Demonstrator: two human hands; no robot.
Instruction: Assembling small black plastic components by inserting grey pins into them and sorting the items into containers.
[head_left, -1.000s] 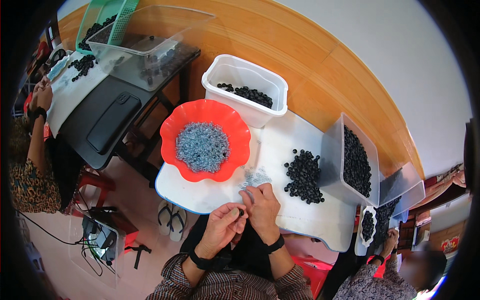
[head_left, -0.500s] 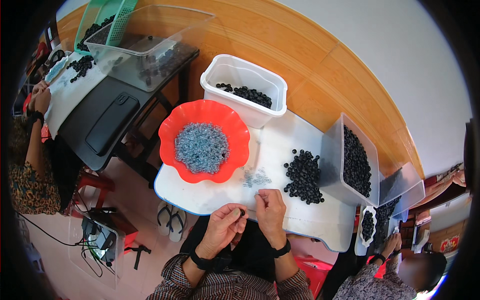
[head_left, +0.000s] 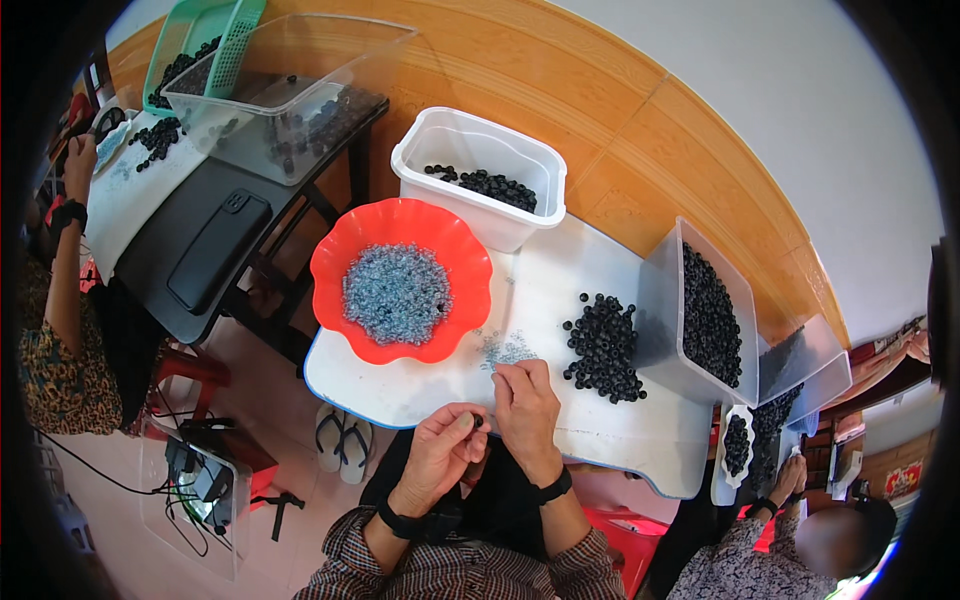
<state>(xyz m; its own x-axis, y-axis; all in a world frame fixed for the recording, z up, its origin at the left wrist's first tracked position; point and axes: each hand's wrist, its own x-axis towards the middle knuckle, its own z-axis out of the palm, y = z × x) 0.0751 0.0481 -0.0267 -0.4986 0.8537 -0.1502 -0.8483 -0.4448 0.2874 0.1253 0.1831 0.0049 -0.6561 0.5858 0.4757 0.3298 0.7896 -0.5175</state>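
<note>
A small round black part [head_left: 477, 421] is pinched between the thumb and fingers of my left hand [head_left: 440, 445], just off the table's front edge. Close beside it, my right hand [head_left: 528, 408] has its fingertips pressed together at the near side of a few tiny clear pieces [head_left: 507, 349] scattered on the white table. Whatever those fingertips hold is too small or hidden to make out. A red wavy-rimmed bowl [head_left: 466, 318] full of tiny bluish clear pieces [head_left: 396, 292] stands to the left. Right of my hands lies a loose pile of round black parts [head_left: 604, 350].
Behind the bowl is a white tub [head_left: 478, 222] with black parts inside. A clear bin [head_left: 660, 330] of black parts stands at the right. Co-workers' hands show at far left [head_left: 80, 165] and lower right [head_left: 790, 478]. A black phone [head_left: 220, 250] lies on the left table.
My right hand has shifted slightly left and up, toward the scattered clear pieces. My left hand still holds the black part. The left co-worker's hand has risen.
</note>
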